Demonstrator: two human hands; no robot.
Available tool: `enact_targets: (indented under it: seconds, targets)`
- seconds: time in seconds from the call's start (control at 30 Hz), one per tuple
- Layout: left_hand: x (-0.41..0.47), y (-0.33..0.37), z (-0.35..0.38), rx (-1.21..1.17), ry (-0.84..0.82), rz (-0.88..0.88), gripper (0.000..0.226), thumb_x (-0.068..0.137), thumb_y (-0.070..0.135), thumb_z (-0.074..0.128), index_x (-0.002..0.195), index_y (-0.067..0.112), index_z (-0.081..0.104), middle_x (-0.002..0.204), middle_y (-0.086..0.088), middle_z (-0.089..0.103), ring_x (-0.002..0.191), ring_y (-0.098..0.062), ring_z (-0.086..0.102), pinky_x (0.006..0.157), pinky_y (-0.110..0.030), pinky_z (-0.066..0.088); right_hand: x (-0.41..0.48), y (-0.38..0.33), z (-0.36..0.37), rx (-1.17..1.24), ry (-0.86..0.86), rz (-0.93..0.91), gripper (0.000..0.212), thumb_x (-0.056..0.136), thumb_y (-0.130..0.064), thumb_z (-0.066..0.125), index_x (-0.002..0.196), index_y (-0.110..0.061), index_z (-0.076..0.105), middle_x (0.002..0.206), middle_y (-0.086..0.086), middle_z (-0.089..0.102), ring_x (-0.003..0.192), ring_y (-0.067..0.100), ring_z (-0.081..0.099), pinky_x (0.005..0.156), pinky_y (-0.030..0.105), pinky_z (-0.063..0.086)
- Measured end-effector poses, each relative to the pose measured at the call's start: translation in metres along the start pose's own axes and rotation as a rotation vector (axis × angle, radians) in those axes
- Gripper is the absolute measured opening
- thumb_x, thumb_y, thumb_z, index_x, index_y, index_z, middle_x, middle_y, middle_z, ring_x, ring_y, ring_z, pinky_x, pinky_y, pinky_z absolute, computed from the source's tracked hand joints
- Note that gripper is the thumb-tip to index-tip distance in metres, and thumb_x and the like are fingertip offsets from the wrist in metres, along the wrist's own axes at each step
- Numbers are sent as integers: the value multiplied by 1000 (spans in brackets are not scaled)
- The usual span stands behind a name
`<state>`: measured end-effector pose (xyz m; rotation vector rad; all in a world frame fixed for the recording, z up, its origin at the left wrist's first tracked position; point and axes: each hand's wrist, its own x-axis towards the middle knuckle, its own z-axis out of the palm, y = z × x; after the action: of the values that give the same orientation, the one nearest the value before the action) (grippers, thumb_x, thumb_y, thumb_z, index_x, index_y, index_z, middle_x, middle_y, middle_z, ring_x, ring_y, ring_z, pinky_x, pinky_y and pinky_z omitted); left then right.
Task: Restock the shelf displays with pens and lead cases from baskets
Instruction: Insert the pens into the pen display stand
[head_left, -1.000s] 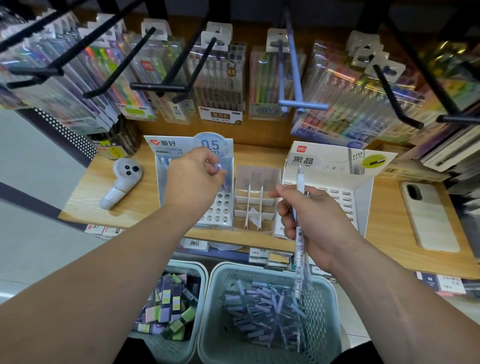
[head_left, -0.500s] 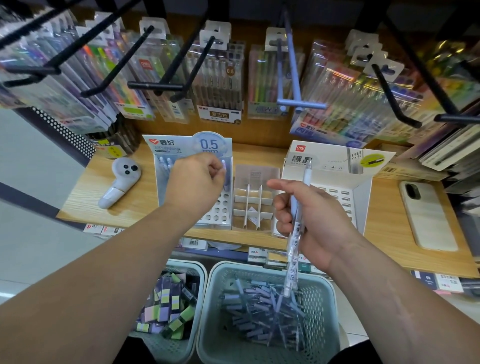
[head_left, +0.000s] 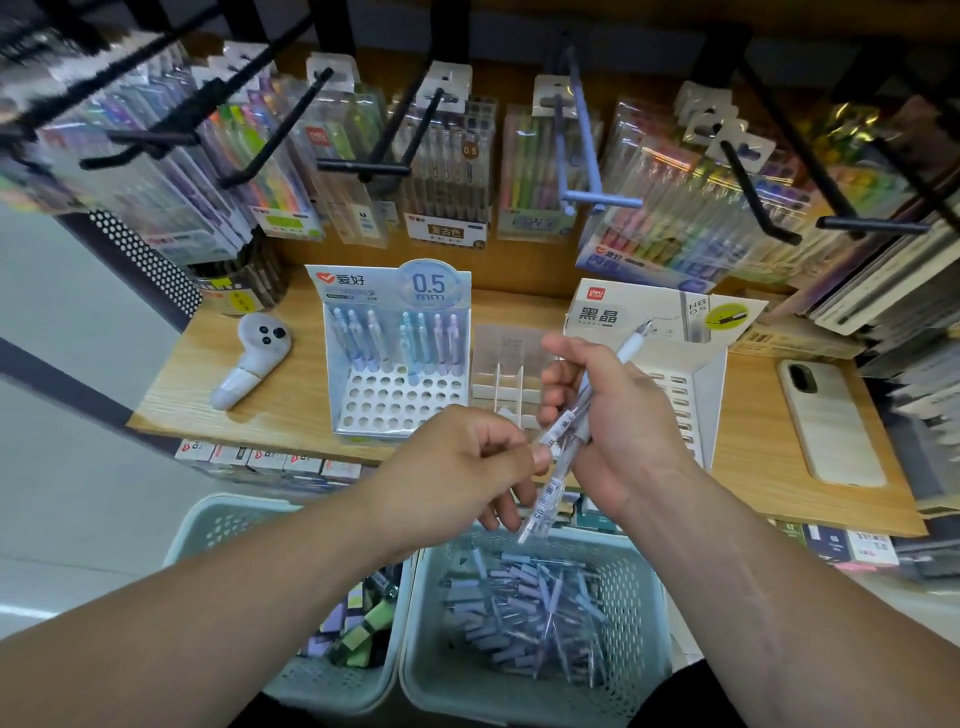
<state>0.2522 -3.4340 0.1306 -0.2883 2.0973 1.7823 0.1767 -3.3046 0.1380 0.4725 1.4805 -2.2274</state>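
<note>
- Right hand (head_left: 618, 415): your fingers curl round a few pens (head_left: 582, 410). The bundle slants from lower left to upper right, and one white tip stands clear above your thumb.
- Left hand (head_left: 462, 462): your thumb and forefinger pinch the lower end of one pen in that bundle, just left of the right-hand grip. The other fingers curl beneath.
- Pen display (head_left: 400, 410): beyond the grip and to its left, on the shelf (head_left: 270, 410). Pens stand in its back rows and holes show in the front rows.
- Lead-case display (head_left: 691, 374): directly behind your right hand.
- Pen basket (head_left: 644, 597): below the grip, holding loose pens.
- Lead-case basket (head_left: 208, 525): below the grip and to its left, beside the pen basket, with lead cases (head_left: 358, 623) inside.
</note>
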Motion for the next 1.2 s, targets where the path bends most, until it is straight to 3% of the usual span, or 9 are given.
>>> enact_targets:
  seconds: [0.27, 0.43, 0.6, 0.73, 0.9, 1.03, 1.2]
  targets:
    - [-33, -8, -27, -114, 94, -8, 12, 93, 12, 70, 87, 1, 71, 73, -13, 71, 61, -22, 66, 55, -29, 51, -17, 24, 28, -174, 73, -66, 19, 94, -15, 57, 96, -5, 74, 64, 1, 59, 54, 14, 55, 48, 25, 44]
    - [-53, -9, -49, 15, 158, 61, 13, 87, 16, 77, 80, 8, 71, 72, -11, 73, 56, -21, 66, 53, -27, 49, -24, 34, 43, -306, 17, -42, 24, 96, -19, 54, 90, -4, 72, 58, 1, 42, 39, 10, 27, 40, 21, 20]
    - [-65, -10, -83, 42, 279, 95, 15, 85, 10, 79, 82, 5, 65, 69, -13, 72, 53, -23, 65, 55, -35, 51, -29, 34, 52, -256, -54, -2, 35, 92, -46, 68, 86, -12, 68, 55, -2, 40, 41, 9, 27, 41, 21, 19]
    - [-65, -10, -102, -50, 341, 94, 14, 86, 2, 75, 90, 4, 62, 67, -12, 71, 51, -21, 63, 53, -31, 49, -34, 32, 52, -200, -122, -48, 21, 94, -31, 69, 80, -17, 63, 57, 3, 45, 43, 11, 26, 41, 21, 18]
    - [-56, -6, -103, -370, 243, 21, 11, 84, 6, 74, 92, 4, 67, 84, -17, 74, 64, -20, 70, 59, -27, 59, -34, 34, 47, -198, -97, -109, 25, 92, -26, 71, 76, -14, 57, 61, 6, 59, 35, 6, 32, 37, 19, 24]
    - [-39, -3, -119, -402, 328, 35, 2, 90, -1, 67, 91, 1, 68, 81, -15, 72, 67, -20, 70, 62, -26, 59, -22, 31, 41, -253, -127, -85, 27, 92, -40, 67, 85, -14, 62, 65, 5, 60, 42, 10, 27, 39, 21, 22]
    - [-24, 2, -161, -286, 549, 70, 8, 85, -5, 70, 85, 3, 67, 68, -11, 68, 53, -15, 59, 52, -25, 50, -1, 24, 28, -200, -20, 5, 59, 90, -68, 53, 91, -11, 69, 60, 4, 55, 42, 12, 29, 40, 22, 22]
